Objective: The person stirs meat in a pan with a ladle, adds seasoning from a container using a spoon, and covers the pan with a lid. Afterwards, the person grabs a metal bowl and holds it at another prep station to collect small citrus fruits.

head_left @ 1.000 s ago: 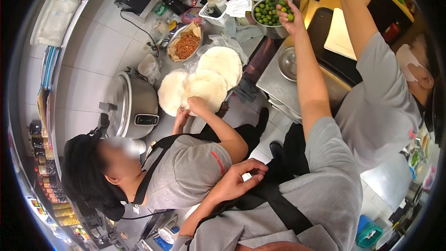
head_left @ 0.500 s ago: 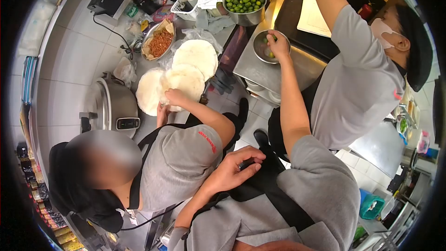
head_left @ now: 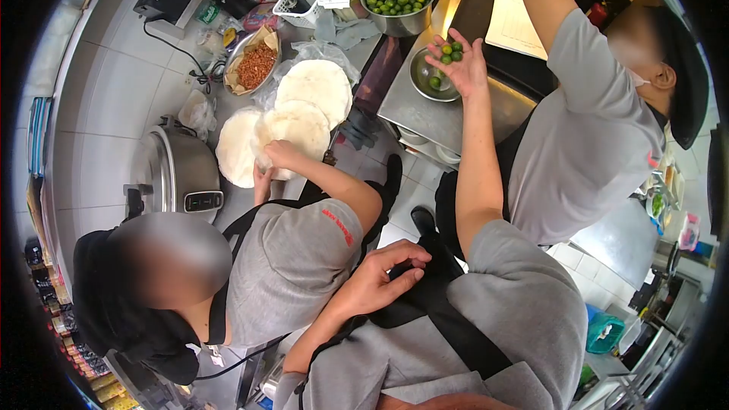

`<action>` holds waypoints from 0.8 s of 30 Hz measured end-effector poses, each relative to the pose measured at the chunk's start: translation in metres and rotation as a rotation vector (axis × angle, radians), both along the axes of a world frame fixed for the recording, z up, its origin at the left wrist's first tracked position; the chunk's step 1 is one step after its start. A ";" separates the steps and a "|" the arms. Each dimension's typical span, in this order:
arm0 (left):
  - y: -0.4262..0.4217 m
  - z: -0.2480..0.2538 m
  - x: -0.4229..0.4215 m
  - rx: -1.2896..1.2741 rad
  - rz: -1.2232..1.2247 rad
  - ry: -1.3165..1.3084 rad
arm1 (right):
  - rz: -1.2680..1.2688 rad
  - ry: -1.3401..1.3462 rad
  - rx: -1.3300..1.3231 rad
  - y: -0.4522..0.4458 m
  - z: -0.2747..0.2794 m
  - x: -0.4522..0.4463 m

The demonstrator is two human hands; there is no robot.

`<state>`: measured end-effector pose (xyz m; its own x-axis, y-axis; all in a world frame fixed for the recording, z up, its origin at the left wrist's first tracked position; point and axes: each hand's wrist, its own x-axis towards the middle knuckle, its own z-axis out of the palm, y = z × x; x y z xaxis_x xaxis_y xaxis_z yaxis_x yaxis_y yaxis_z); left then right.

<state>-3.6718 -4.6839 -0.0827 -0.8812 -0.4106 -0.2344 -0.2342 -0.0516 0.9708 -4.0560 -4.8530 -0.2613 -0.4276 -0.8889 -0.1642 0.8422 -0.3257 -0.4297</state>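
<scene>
My right hand (head_left: 467, 72) is turned palm up with the fingers spread, over a small metal bowl (head_left: 423, 68). A few small green limes (head_left: 452, 52) rest on its fingers. Inside the bowl lies at least one more lime (head_left: 435, 83), partly hidden. Held near my black apron (head_left: 418, 296), my left hand (head_left: 383, 277) is loosely curled, thumb apart from the fingers, with nothing visible in it. A large metal pot (head_left: 399, 24) full of limes stands just behind the small bowl, which sits on a metal counter (head_left: 402, 110).
On my left a co-worker (head_left: 288, 258) handles round flatbreads (head_left: 315, 91). Near them are a bowl of reddish-brown crumbly food (head_left: 256, 68) and a large steel cooker (head_left: 186, 171). To my right another person (head_left: 577, 129) stands with an arm raised near a dark tray (head_left: 471, 23).
My right hand has turned from reaching down into the small bowl to palm up above it, showing limes on the fingers. My left hand stays curled in place.
</scene>
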 end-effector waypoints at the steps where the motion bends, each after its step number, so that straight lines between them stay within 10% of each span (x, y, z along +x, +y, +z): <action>1: 0.000 -0.001 0.000 0.000 0.002 0.003 | 0.002 -0.008 -0.009 0.001 0.004 0.002; 10: 0.003 -0.001 0.001 -0.012 -0.018 -0.031 | 0.051 0.005 -0.072 0.005 -0.008 0.000; 17: 0.006 -0.003 0.003 0.020 -0.014 -0.064 | -0.372 1.606 0.730 -0.005 -0.030 0.013; 24: 0.002 -0.011 0.004 0.018 0.012 -0.060 | -0.372 1.734 0.704 -0.043 0.013 0.004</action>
